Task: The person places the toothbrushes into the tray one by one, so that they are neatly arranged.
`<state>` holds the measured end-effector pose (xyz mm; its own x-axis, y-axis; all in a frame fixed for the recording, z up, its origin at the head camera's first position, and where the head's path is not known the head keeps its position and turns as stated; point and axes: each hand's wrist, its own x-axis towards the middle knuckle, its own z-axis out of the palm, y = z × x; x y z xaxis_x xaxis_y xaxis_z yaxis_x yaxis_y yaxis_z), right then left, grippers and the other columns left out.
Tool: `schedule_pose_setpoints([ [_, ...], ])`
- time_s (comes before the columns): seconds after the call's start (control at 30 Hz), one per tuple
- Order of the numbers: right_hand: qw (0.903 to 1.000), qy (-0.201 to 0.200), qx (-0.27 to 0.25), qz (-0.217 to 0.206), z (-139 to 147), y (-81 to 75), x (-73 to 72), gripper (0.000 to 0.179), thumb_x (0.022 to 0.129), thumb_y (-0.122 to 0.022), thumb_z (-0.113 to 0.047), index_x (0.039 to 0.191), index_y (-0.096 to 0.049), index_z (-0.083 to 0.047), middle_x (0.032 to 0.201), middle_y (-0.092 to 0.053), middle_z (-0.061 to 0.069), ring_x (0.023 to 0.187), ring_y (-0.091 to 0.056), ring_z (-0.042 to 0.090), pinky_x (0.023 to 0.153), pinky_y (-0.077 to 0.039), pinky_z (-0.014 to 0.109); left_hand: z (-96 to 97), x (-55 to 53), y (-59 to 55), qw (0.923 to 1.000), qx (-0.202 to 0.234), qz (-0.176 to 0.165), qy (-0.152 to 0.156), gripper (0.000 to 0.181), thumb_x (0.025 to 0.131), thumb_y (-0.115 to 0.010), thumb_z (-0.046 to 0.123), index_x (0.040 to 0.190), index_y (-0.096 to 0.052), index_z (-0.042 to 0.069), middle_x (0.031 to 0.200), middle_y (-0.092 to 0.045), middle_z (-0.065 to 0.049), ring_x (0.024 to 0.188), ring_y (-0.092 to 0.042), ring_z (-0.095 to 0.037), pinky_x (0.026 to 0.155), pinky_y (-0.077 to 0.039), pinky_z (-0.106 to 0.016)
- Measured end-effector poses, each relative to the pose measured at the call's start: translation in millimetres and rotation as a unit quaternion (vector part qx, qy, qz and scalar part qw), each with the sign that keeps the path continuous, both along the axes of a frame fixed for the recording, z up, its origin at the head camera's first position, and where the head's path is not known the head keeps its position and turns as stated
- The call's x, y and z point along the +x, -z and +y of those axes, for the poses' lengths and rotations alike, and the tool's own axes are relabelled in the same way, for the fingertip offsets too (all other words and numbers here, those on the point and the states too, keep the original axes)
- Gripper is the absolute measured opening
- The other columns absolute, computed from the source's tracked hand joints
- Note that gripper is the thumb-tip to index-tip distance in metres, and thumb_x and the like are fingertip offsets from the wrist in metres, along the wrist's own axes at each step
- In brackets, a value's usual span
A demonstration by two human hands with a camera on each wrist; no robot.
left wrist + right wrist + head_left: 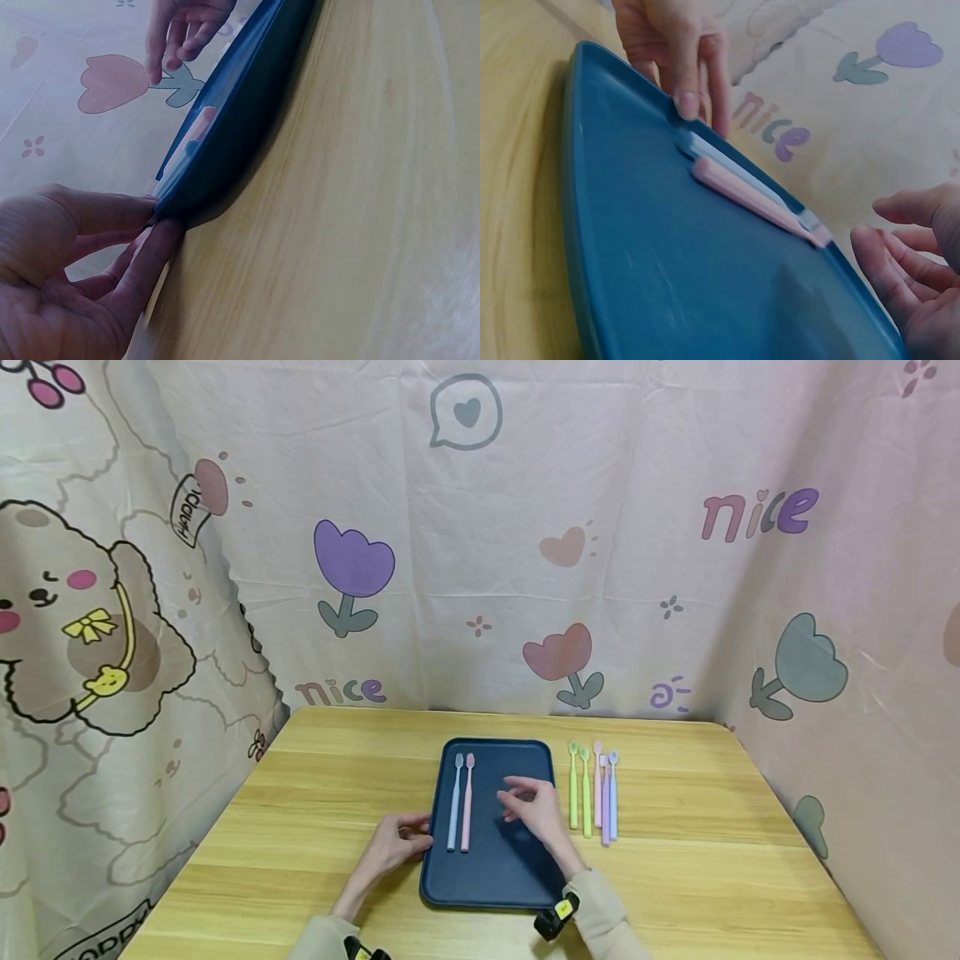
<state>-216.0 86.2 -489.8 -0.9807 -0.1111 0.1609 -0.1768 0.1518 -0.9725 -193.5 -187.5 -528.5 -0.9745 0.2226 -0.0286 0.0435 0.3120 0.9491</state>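
Note:
A dark blue tray [495,881] lies on the wooden table. On its left part, a light blue toothbrush [453,810] and a pink toothbrush [467,810] lie side by side, heads toward the back. My left hand [393,843] grips the tray's left edge; in the left wrist view its thumb and a finger [154,262] pinch the rim. Above the tray's right half hovers my right hand [536,810], holding nothing, thumb and fingers apart in the right wrist view. Right of the tray lie several more toothbrushes: green ones [573,789], a pink [597,789], a purple [605,814] and a blue one [613,802].
The wooden table [690,827] reaches out on both sides of the tray. A printed cloth [480,527] hangs behind it and at both sides. The loose toothbrushes lie close to the tray's right edge, the purple and blue ones nearly touching.

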Motion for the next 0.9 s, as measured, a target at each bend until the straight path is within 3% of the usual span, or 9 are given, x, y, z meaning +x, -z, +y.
schedule_pose_setpoints([
  [0.17,0.9984,0.047,-0.028,0.012,25,20.3,-7.5,0.033,0.088,-0.071,0.003,0.118,-0.066,0.015,0.084,-0.07,0.03,0.056,-0.07,0.022,0.056,-0.062,0.035,1.3,1.3,0.1,1.0,0.002,-0.002,-0.002,0.048,0.085,-0.072,-0.003,0.129,-0.057,-0.018,0.105,-0.069,-0.03,0.087,-0.072,-0.027,0.067,-0.064,-0.031],
  [0.3,0.994,0.094,-0.054,0.012,55,33.7,-11.7,0.036,0.088,-0.072,0.003,0.119,-0.063,0.018,0.079,-0.07,0.019,0.054,-0.066,0.011,0.052,-0.059,0.028,1.8,0.9,0.5,1.0,-0.001,-0.005,-0.008,0.048,0.085,-0.072,-0.003,0.128,-0.059,-0.016,0.105,-0.069,-0.028,0.086,-0.072,-0.026,0.067,-0.063,-0.029],
  [0.47,0.9843,0.164,-0.065,-0.006,93,34.7,-6.9,0.036,0.089,-0.071,0.002,0.12,-0.062,0.018,0.074,-0.067,0.0,0.052,-0.063,0.01,0.047,-0.055,0.024,1.6,1.0,-0.1,0.9999,-0.002,-0.006,-0.011,0.048,0.084,-0.072,-0.002,0.128,-0.059,-0.016,0.105,-0.07,-0.027,0.086,-0.072,-0.025,0.067,-0.063,-0.029],
  [0.63,0.972,0.23,-0.045,0.003,126,43.4,-3.5,0.034,0.089,-0.071,0.0,0.118,-0.065,0.016,0.072,-0.062,-0.011,0.05,-0.057,0.003,0.042,-0.05,0.019,0.9,1.0,-1.1,0.9999,-0.004,-0.008,-0.011,0.048,0.085,-0.072,-0.001,0.129,-0.059,-0.015,0.106,-0.07,-0.027,0.087,-0.072,-0.025,0.067,-0.063,-0.03],
  [0.73,0.9674,0.25,-0.034,0.021,141,51.5,-3.1,0.03,0.089,-0.07,-0.001,0.114,-0.067,0.015,0.071,-0.061,-0.013,0.048,-0.054,0.001,0.04,-0.045,0.017,0.4,1.0,-1.8,0.9999,-0.002,-0.009,-0.012,0.048,0.085,-0.072,-0.001,0.129,-0.059,-0.015,0.106,-0.069,-0.027,0.086,-0.072,-0.024,0.068,-0.064,-0.031],
  [0.9,0.9675,0.249,-0.024,0.036,154,61.7,-4.8,0.03,0.087,-0.069,0.0,0.113,-0.067,0.014,0.072,-0.063,-0.01,0.047,-0.055,0.004,0.038,-0.044,0.018,0.2,1.1,-2.5,0.9998,-0.003,-0.013,-0.013,0.048,0.085,-0.073,-0.001,0.129,-0.059,-0.015,0.107,-0.069,-0.028,0.086,-0.071,-0.021,0.068,-0.063,-0.03],
])
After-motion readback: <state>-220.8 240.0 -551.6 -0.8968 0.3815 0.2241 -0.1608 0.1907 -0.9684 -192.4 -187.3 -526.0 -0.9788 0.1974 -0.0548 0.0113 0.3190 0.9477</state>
